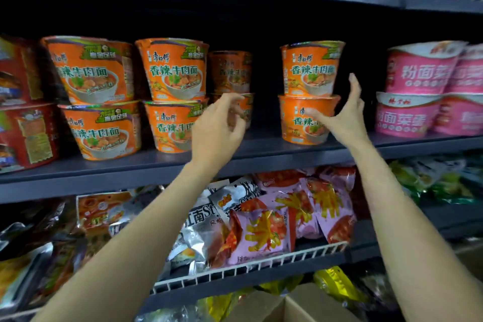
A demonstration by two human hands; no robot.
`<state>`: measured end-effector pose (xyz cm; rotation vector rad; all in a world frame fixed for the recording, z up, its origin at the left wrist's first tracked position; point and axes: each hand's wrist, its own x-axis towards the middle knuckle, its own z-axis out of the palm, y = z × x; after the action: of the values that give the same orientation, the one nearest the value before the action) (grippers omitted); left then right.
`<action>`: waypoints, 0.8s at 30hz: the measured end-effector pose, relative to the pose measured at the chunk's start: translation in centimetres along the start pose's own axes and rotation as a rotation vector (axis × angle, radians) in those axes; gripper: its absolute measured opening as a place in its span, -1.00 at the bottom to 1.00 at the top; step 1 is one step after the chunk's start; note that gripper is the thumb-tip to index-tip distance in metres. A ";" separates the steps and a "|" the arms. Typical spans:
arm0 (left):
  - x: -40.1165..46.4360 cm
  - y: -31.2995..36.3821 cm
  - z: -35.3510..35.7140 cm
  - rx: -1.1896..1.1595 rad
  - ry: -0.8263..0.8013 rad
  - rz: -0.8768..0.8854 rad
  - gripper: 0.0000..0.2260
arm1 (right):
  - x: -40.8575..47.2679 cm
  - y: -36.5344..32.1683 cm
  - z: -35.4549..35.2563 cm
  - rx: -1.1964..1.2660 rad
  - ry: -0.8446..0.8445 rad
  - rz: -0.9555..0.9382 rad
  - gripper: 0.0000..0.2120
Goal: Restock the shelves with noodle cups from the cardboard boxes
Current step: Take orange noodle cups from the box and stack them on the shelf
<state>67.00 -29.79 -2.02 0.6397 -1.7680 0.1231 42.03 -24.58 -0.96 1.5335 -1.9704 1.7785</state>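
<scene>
Cardboard box (292,306) lowest; both hands (218,128) (345,115) spread, seemingly released beside orange cups (309,119).

We face dark blue-grey metal store shelving (183,162) in tiers — white wire front rails (251,264) on some; dim recesses, lit from the front.

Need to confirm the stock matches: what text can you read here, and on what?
"香辣牛肉面": orange noodle cups.
"康師傅": the same cups, small brand mark.
"粉面菜蛋": pink cups.
"江南St...": silver snack bag, partly hidden.
Green banner on the orange cups, red cups, other bags: too blurred.
</scene>
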 end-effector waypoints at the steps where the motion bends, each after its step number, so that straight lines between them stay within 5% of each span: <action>1: 0.8 1.0 1.7 -0.101 -0.107 -0.115 -0.62 | 0.2 0.1 0.6 -0.045 -0.041 -0.001 0.13; 6: 2.7 2.6 7.7 -0.431 -0.571 -0.433 -0.14 | -0.2 0.3 3.7 -0.054 0.083 -0.014 0.03; 12: -0.2 0.0 5.2 -0.201 -0.423 -0.133 -0.27 | -1.7 -2.0 7.3 0.054 0.088 -0.077 -0.05; 24: -1.2 -4.1 1.5 0.075 -0.251 -0.091 -0.38 | -2.4 -4.4 12.3 0.203 -0.130 -0.113 -0.04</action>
<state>67.87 -33.40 -4.60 0.8168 -1.9783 0.0484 52.74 -32.07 -3.38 1.8264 -1.7594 1.9279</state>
